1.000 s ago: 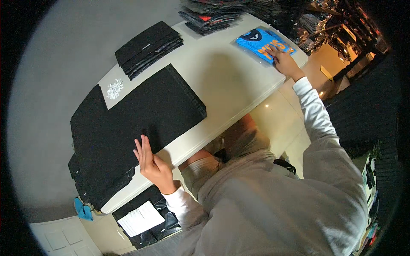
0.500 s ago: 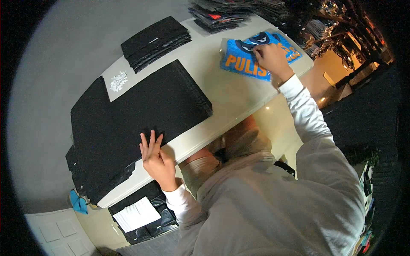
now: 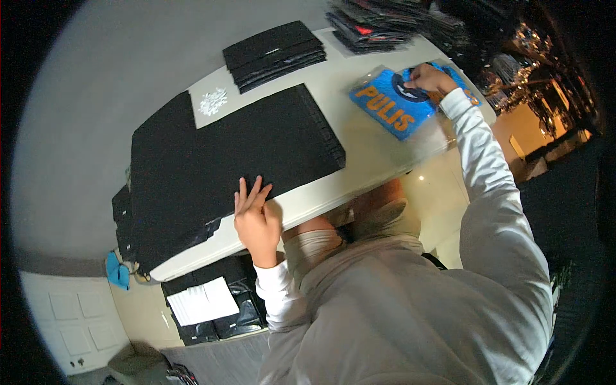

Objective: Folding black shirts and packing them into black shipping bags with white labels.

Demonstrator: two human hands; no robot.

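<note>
At the right end of the white table, a folded blue shirt with orange lettering lies in a clear plastic bag. My right hand is over its far right side, fingers closed in a pinch on the bagged shirt. More blue and orange shows beneath that hand and wrist. A wide stack of black fabric covers the left and middle of the table. On its near edge rests my left hand, open with fingers spread, holding nothing.
Small white pieces form a pile beside the black fabric. Farther back are folded black garments and a stack of dark bagged garments. Below the table's left side, white sheets lie on black packages. A white door is at lower left.
The bagged blue shirt has turned and slid nearer at its front corner, with my right hand pinching it. The whole view has shifted; my left hand stays on the black fabric's edge.
</note>
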